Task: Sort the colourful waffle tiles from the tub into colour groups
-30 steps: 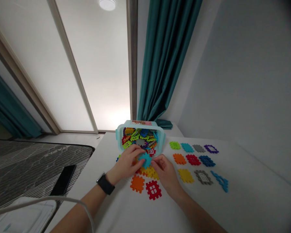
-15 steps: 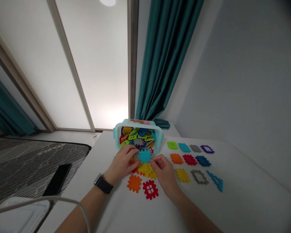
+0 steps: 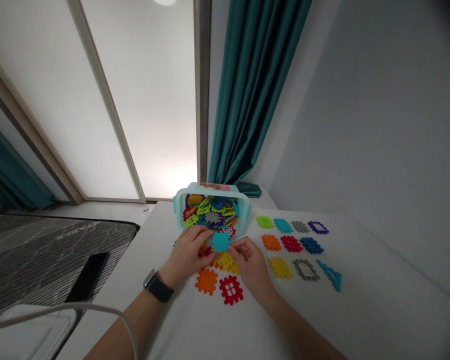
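Your right hand (image 3: 252, 262) has thumb and fingertips pinched together on the right edge of the light-blue interlocking square tile (image 3: 221, 242), just in front of the tile-filled tub (image 3: 245, 222) and beside yellow tiles (image 3: 225, 263). Your left hand (image 3: 187, 252) curves half open at the tile's other side; you cannot tell whether it grips anything.

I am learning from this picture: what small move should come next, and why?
Perhaps move the light blue toothed plastic square toward the yellow toothed plastic pieces: the right hand seems to pinch its edge, and they show just below it.
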`<act>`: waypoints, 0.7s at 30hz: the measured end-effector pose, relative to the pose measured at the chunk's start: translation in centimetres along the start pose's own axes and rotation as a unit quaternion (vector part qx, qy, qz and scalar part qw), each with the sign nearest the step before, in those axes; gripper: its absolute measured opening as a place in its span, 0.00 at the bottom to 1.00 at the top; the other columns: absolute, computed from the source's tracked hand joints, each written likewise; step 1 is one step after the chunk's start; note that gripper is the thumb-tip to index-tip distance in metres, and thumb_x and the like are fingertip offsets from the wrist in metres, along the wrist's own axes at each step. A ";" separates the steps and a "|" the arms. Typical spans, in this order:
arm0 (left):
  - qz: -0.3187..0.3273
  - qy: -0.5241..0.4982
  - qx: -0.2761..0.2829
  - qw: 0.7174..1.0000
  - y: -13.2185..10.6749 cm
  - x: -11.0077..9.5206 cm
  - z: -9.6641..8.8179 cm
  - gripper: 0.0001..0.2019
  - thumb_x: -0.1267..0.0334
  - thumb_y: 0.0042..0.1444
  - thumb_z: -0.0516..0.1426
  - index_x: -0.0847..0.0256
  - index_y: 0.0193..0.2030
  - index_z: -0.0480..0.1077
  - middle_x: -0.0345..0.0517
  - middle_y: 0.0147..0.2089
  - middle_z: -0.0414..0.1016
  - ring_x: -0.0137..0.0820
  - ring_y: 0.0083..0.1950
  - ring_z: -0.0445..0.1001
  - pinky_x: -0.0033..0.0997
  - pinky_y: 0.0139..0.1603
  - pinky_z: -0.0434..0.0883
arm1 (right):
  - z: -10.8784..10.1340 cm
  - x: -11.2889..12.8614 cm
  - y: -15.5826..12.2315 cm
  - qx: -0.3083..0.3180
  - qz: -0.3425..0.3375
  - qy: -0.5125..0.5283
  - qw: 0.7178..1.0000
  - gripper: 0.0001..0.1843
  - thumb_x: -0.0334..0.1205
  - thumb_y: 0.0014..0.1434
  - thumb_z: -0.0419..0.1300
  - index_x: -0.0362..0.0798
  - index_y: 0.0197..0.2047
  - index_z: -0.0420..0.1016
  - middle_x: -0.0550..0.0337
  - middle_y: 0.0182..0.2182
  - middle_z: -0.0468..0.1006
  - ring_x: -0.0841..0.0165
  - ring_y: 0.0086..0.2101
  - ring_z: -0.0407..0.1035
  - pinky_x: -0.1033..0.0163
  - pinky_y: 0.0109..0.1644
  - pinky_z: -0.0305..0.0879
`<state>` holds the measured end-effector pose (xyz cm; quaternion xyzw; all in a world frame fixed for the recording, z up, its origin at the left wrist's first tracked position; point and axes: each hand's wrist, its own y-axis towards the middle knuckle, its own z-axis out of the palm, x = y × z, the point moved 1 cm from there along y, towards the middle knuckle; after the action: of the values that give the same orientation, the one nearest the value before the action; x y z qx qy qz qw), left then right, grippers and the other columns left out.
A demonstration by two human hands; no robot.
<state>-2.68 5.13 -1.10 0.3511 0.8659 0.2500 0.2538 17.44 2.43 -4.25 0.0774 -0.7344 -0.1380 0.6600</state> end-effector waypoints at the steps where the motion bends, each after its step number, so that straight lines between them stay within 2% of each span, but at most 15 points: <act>1: 0.003 -0.001 -0.004 1.000 0.0 0.0 0.0 0.22 0.62 0.54 0.64 0.58 0.56 0.68 0.53 0.52 0.73 0.44 0.52 0.73 0.48 0.53 0.74 | 0.0 0.0 0.0 0.003 -0.010 -0.010 1.000 0.12 0.49 0.62 0.62 0.50 0.35 0.69 0.60 0.30 0.77 0.64 0.33 0.73 0.60 0.39 0.69; 4: 0.002 -0.007 -0.013 1.000 -0.1 0.2 0.1 0.23 0.64 0.53 0.63 0.57 0.56 0.68 0.53 0.52 0.73 0.43 0.51 0.73 0.47 0.53 0.74 | -0.2 0.3 -0.2 -0.001 -0.061 -0.063 0.996 0.08 0.44 0.63 0.60 0.50 0.43 0.70 0.57 0.35 0.79 0.63 0.37 0.74 0.58 0.43 0.71; 6: -0.007 -0.014 -0.016 1.000 -0.2 0.3 0.1 0.23 0.65 0.52 0.63 0.57 0.56 0.68 0.53 0.52 0.73 0.43 0.51 0.74 0.47 0.53 0.74 | -0.5 0.7 -0.2 0.001 -0.112 -0.117 0.987 0.12 0.40 0.63 0.60 0.51 0.50 0.69 0.55 0.41 0.78 0.63 0.39 0.74 0.56 0.46 0.73; 9: -0.019 -0.039 -0.016 0.999 -0.3 0.2 0.2 0.22 0.65 0.53 0.63 0.57 0.55 0.68 0.52 0.52 0.73 0.42 0.52 0.74 0.45 0.54 0.74 | -1.0 1.3 -0.1 0.033 -0.204 -0.195 0.959 0.21 0.36 0.62 0.59 0.53 0.58 0.67 0.50 0.51 0.75 0.59 0.49 0.72 0.51 0.53 0.72; 12: -0.018 -0.058 -0.013 0.998 -0.4 0.0 0.1 0.21 0.63 0.54 0.63 0.56 0.55 0.68 0.52 0.52 0.73 0.42 0.52 0.74 0.44 0.54 0.74 | -1.4 1.6 0.2 0.073 -0.282 -0.250 0.923 0.26 0.34 0.62 0.59 0.53 0.63 0.64 0.48 0.59 0.70 0.56 0.59 0.65 0.45 0.62 0.67; 16: -0.012 -0.067 0.001 0.998 -0.3 -0.7 -0.1 0.22 0.64 0.53 0.64 0.57 0.55 0.68 0.53 0.53 0.72 0.42 0.53 0.73 0.44 0.55 0.74 | -2.1 1.8 0.6 0.098 -0.318 -0.292 0.897 0.23 0.33 0.64 0.58 0.54 0.61 0.65 0.50 0.60 0.71 0.57 0.59 0.65 0.44 0.63 0.66; 21: -0.014 -0.070 0.009 0.997 0.0 -1.4 0.0 0.22 0.64 0.53 0.64 0.58 0.54 0.67 0.53 0.53 0.71 0.42 0.53 0.73 0.45 0.55 0.74 | -2.9 2.3 0.8 0.116 -0.311 -0.309 0.891 0.19 0.36 0.64 0.61 0.53 0.58 0.68 0.50 0.57 0.74 0.56 0.58 0.66 0.43 0.62 0.67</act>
<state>-1.79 4.11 -0.78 0.3581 0.8529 0.2134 0.3144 20.13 2.25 -1.58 0.3317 -0.8502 -0.2670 0.3097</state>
